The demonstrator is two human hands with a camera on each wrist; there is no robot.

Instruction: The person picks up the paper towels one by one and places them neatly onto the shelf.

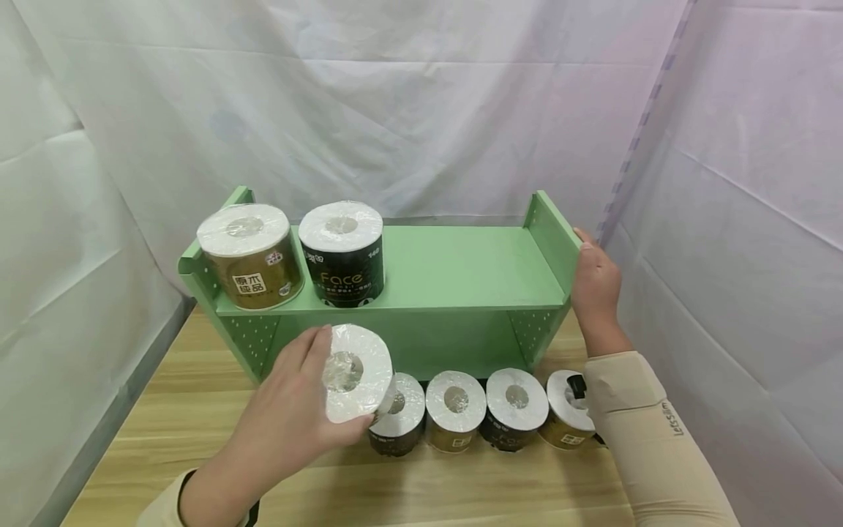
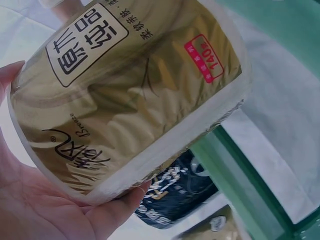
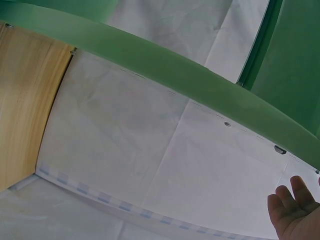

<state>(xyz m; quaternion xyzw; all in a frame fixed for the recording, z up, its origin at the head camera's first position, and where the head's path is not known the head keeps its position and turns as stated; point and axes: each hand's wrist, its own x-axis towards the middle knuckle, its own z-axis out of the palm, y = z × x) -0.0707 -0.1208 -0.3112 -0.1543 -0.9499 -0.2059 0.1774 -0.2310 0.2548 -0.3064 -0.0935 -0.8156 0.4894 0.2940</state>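
My left hand (image 1: 290,395) grips a toilet paper roll (image 1: 370,366), held above the table in front of the shelf. In the left wrist view this toilet paper roll (image 2: 135,95) has a gold wrapper with printed characters, and my left thumb and fingers curve round it. My right hand (image 1: 596,285) holds the right side panel of a green two-tier shelf (image 1: 461,263). The right wrist view shows the fingers of that hand (image 3: 292,210) beside the panel, its palm mostly cut off. On the upper tier stand a gold roll (image 1: 253,256) and a black roll (image 1: 342,256).
Several wrapped rolls stand in a row before the shelf on the wooden table (image 1: 165,410), among them a black roll (image 1: 516,410) and a gold roll (image 1: 456,411). My right forearm partly covers the rightmost roll (image 1: 566,410). White curtains (image 1: 395,110) surround the table.
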